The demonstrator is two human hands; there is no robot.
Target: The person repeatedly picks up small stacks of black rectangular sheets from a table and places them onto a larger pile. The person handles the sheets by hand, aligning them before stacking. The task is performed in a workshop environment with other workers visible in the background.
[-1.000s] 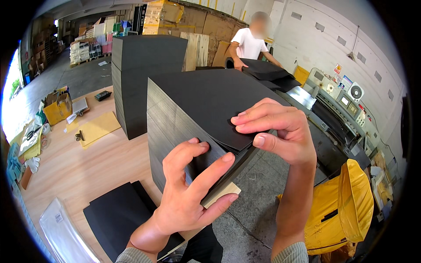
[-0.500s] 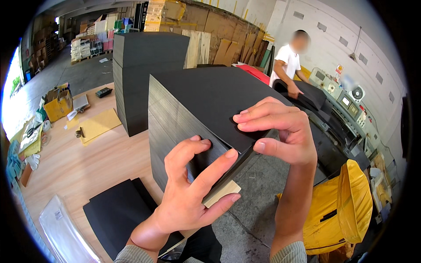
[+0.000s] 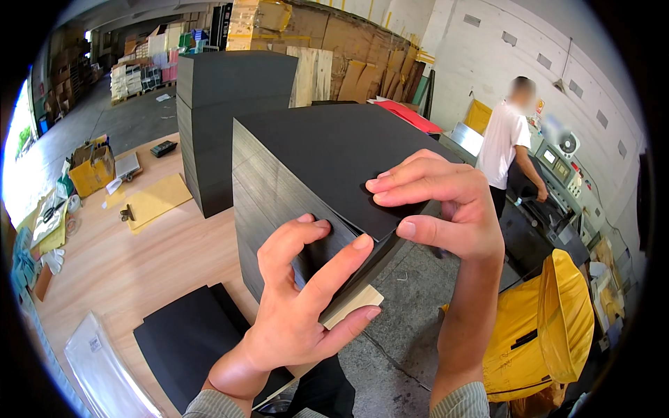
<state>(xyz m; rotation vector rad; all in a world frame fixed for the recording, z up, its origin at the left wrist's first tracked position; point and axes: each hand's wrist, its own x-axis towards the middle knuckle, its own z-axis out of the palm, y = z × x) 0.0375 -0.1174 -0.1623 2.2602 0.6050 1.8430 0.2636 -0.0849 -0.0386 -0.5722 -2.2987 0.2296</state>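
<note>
hands apart: left (image 3: pixel 293 317) splayed on side of black sheet stack (image 3: pixel 313 143), right (image 3: pixel 453 209) on top, pinch unclear | stack: table's (image 3: pixel 104 279) right edge | corner fans less than a second ago, handling stays there

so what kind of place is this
Likely a paper-handling or printing workshop, though I can't be certain: there are thick stacks of black sheets, a large machine with a screen, and big cardboard panels at the back.
</note>
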